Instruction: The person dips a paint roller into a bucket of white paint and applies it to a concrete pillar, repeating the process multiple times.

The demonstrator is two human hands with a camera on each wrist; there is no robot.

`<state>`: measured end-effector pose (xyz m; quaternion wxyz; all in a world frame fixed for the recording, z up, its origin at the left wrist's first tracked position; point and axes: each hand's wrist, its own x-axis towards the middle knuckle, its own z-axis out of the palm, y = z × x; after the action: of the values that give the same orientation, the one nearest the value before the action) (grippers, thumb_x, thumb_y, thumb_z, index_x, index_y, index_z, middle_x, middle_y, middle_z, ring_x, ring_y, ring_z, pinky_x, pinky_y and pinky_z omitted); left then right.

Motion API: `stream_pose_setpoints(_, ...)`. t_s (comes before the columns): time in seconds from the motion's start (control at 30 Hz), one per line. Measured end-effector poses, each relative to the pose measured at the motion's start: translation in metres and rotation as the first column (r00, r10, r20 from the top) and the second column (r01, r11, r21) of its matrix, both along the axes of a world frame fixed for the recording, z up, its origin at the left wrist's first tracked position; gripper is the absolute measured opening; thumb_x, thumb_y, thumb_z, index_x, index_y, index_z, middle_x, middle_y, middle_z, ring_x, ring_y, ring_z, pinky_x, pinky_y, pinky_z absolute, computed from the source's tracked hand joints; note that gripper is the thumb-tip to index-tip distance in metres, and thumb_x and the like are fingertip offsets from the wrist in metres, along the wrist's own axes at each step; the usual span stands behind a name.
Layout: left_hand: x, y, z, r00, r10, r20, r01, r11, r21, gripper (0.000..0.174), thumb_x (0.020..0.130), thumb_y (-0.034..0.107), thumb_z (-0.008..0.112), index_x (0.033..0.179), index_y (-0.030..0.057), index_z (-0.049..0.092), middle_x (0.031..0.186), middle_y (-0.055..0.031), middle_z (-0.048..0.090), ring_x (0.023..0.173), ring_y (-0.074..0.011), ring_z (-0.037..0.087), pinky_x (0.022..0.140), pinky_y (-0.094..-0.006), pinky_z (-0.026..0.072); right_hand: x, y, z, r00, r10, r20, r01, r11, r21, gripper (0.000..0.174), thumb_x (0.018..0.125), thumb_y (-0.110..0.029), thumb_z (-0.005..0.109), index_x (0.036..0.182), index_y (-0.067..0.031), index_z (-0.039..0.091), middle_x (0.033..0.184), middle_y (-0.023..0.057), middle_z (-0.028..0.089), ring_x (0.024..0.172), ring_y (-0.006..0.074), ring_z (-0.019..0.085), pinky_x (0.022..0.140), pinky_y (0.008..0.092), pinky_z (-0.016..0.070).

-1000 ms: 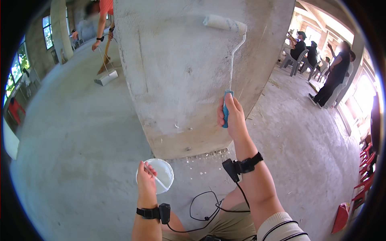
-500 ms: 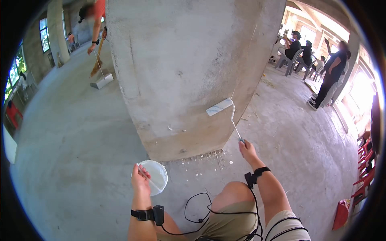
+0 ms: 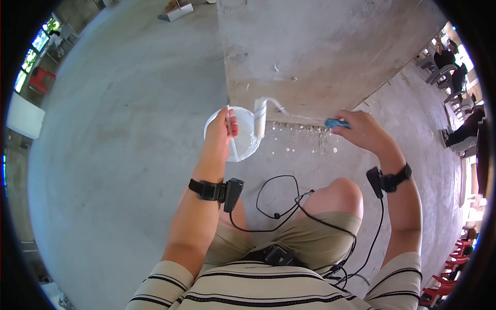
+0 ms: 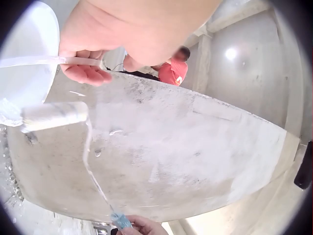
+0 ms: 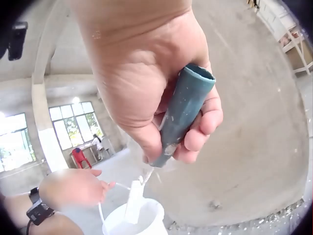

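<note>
My left hand [image 3: 222, 132] grips the pale plastic handle [image 3: 234, 147] of a white bucket [image 4: 29, 34], its fingers curled round the strip. In my right hand [image 3: 364, 132] is the blue grip [image 5: 183, 112] of a paint roller [image 3: 260, 120], with the thumb and fingers wrapped about it. The white roller sleeve stands over the bucket's right rim in the head view, its thin frame bent back toward the right hand. In the right wrist view the sleeve [image 5: 134, 203] overlaps the bucket's mouth. Pale wet-looking stuff coats the bucket's inside wall.
A grey concrete pillar [image 3: 320, 51] rises just ahead, with white spatters [image 3: 289, 142] on the floor along its foot. Black cables [image 3: 297, 201] loop by the person's knees. A dustpan [image 3: 175, 12] is far left; people on chairs [image 3: 442, 64] are at the right.
The right hand has brought the roller down off the pillar and leftward to the bucket. The left hand keeps hold of the bucket handle. The head view has tilted down.
</note>
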<state>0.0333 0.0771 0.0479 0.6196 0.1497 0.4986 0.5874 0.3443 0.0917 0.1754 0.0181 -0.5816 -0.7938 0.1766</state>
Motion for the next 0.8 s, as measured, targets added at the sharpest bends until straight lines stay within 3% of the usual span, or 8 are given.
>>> stream_pose_setpoints(0.07, 0.001, 0.0, 0.0, 1.0, -0.014, 0.002, 0.014, 1.0, 0.009, 0.031, 0.088, 0.027, 0.052, 0.096, -0.0015, 0.057, 0.073, -0.0041, 0.054, 0.064, -0.0137, 0.049, 0.062, -0.0259, 0.0412, -0.022, 0.013, -0.015, 0.971, 0.237, 0.036, -0.237, 0.971, 0.02, 0.03, 0.075, -0.03, 0.062, 0.085, -0.0016, 0.061, 0.075, 0.019, 0.061, 0.073, 0.0343, 0.059, 0.064, 0.0395, 0.0445)
stream_pose_setpoints(0.2, 0.006, 0.001, 0.002, 0.998, -0.069, -0.01, 0.069, 0.998, 0.013, 0.032, 0.087, 0.029, 0.052, 0.096, -0.0014, 0.057, 0.073, -0.004, 0.054, 0.064, -0.0135, 0.049, 0.064, -0.0262, 0.041, -0.068, 0.033, -0.063, 0.915, 0.35, 0.201, -0.371, 0.926, 0.074, 0.036, 0.077, -0.034, 0.058, 0.067, 0.0002, 0.063, 0.067, 0.0172, 0.061, 0.066, 0.0326, 0.06, 0.061, 0.0404, 0.046)
stream_pose_setpoints(0.23, 0.007, 0.0, 0.004, 0.997, -0.072, -0.011, 0.073, 0.997, 0.011, 0.032, 0.087, 0.029, 0.052, 0.096, -0.0014, 0.057, 0.073, -0.004, 0.054, 0.064, -0.0135, 0.049, 0.064, -0.0262, 0.041, -0.083, 0.031, -0.059, 0.916, 0.347, 0.199, -0.368, 0.927, 0.073, 0.036, 0.077, -0.034, 0.058, 0.067, 0.0002, 0.063, 0.067, 0.0172, 0.061, 0.066, 0.0326, 0.06, 0.061, 0.0404, 0.046)
stream_pose_setpoints(0.3, 0.009, -0.001, 0.009, 0.991, -0.11, -0.07, 0.111, 0.994, 0.002, 0.033, 0.087, 0.03, 0.053, 0.096, -0.0007, 0.058, 0.073, -0.004, 0.054, 0.064, -0.0135, 0.049, 0.065, -0.0265, 0.041, -0.107, 0.029, -0.052, 0.944, 0.178, 0.278, -0.092, 0.951, -0.295, 0.038, 0.079, -0.034, 0.056, 0.064, -0.0002, 0.063, 0.061, 0.0139, 0.061, 0.059, 0.0289, 0.06, 0.058, 0.0396, 0.0472)
stream_pose_setpoints(0.4, 0.012, -0.001, 0.008, 0.985, -0.145, -0.091, 0.143, 0.989, -0.021, 0.034, 0.086, 0.033, 0.054, 0.095, 0.0002, 0.059, 0.074, -0.0042, 0.055, 0.066, -0.0138, 0.049, 0.066, -0.0271, 0.0412, -0.109, 0.03, -0.059, 0.944, 0.16, 0.289, -0.056, 0.94, -0.337, 0.036, 0.081, -0.033, 0.055, 0.068, -0.0006, 0.064, 0.058, 0.0108, 0.06, 0.055, 0.0252, 0.06, 0.057, 0.0376, 0.0479)
stream_pose_setpoints(0.8, 0.017, 0.001, 0.007, 0.963, -0.231, -0.139, 0.224, 0.972, -0.064, 0.038, 0.087, 0.037, 0.051, 0.095, 0.0017, 0.059, 0.076, -0.0032, 0.054, 0.067, -0.0131, 0.05, 0.066, -0.027, 0.0418, -0.107, 0.026, -0.079, 0.958, 0.091, 0.273, 0.048, 0.885, -0.463, 0.038, 0.082, -0.035, 0.054, 0.08, 0.0024, 0.063, 0.069, 0.0134, 0.063, 0.058, 0.0252, 0.061, 0.057, 0.038, 0.0492)
